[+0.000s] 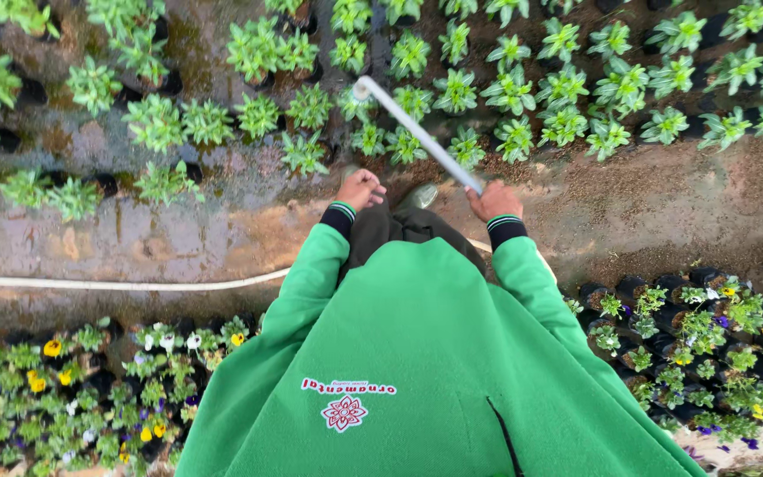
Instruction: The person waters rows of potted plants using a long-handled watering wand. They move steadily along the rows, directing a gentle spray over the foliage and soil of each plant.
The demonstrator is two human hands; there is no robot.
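Note:
My right hand (494, 200) grips the near end of a long white watering wand (417, 132). The wand slants up and left, and its tip sits over small green seedlings in dark pots (457, 93). My left hand (361, 188) hangs in front of me with its fingers curled and nothing in it, a short way left of the wand. Both arms wear the green sleeves (311, 283) of my jacket, with dark striped cuffs.
A white hose (117, 284) lies across the wet dirt path (161, 234) to my left. Rows of green potted seedlings (152, 124) fill the ground ahead. Potted flowers in yellow, white and purple (64, 389) stand at both sides near me. A boot toe (419, 195) shows between my hands.

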